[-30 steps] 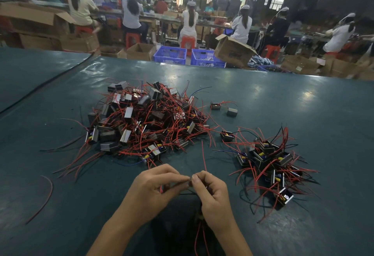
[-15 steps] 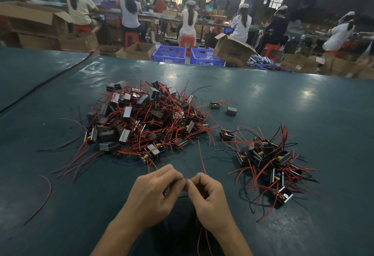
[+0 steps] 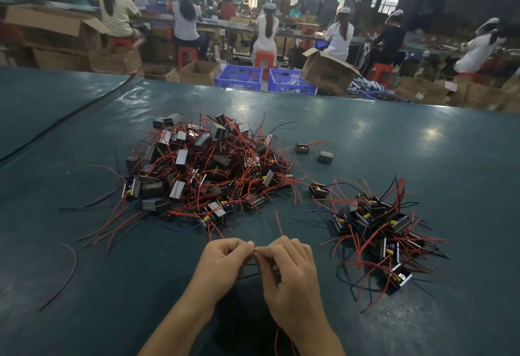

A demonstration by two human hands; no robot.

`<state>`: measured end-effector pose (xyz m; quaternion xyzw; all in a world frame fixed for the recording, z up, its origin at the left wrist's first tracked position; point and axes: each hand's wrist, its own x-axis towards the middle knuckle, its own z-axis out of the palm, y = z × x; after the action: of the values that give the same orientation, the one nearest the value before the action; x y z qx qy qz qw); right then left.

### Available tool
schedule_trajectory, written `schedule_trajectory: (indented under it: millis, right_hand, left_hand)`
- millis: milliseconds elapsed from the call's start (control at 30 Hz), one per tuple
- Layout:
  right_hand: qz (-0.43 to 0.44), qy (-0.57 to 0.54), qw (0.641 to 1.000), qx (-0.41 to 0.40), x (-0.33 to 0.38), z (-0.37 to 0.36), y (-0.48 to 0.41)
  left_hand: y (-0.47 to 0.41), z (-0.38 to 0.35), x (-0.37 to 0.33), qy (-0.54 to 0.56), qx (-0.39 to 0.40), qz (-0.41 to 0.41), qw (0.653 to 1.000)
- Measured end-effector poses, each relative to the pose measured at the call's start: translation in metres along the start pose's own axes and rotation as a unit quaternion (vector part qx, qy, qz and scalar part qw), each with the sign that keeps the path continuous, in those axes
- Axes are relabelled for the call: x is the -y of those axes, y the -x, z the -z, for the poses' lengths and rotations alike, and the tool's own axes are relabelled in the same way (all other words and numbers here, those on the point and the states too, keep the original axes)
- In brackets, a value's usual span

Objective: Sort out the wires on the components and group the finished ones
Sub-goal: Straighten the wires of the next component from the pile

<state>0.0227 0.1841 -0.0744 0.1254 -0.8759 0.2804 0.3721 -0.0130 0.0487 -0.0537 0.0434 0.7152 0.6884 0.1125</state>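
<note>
A big heap of small metal-and-black components [image 3: 202,170] with tangled red wires lies in the middle of the green table [image 3: 422,144]. To the right lies a smaller pile of components [image 3: 377,229]. At the near edge my left hand [image 3: 225,262] and my right hand [image 3: 289,268] meet fingertip to fingertip, both pinching thin wires. A red wire [image 3: 279,222] sticks up from between them. Dark wires run under my fingers; the component they belong to is hidden by my hands.
Two stray components [image 3: 302,148] [image 3: 325,157] lie behind the piles, one more [image 3: 318,189] between them. A loose red wire [image 3: 66,274] lies at the left. Beyond the table's far edge stand blue crates [image 3: 239,77], cardboard boxes [image 3: 326,72] and seated workers.
My hands have stayed together at the near edge, shifting slightly as the fingertips work the wires. The piles have not moved.
</note>
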Motion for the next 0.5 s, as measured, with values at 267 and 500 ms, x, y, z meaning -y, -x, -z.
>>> schedule_trajectory:
  millis: [267,500]
  right_hand:
    - [-0.141,-0.119,0.983,0.019,0.006,0.002,-0.002]
    - [-0.243,-0.278,0.929,0.02,0.005,0.008,-0.004]
  left_hand:
    - [0.003,0.002,0.0,-0.132,-0.022,-0.174,0.976]
    - [0.003,0.012,0.0,-0.213,0.02,-0.365,0.906]
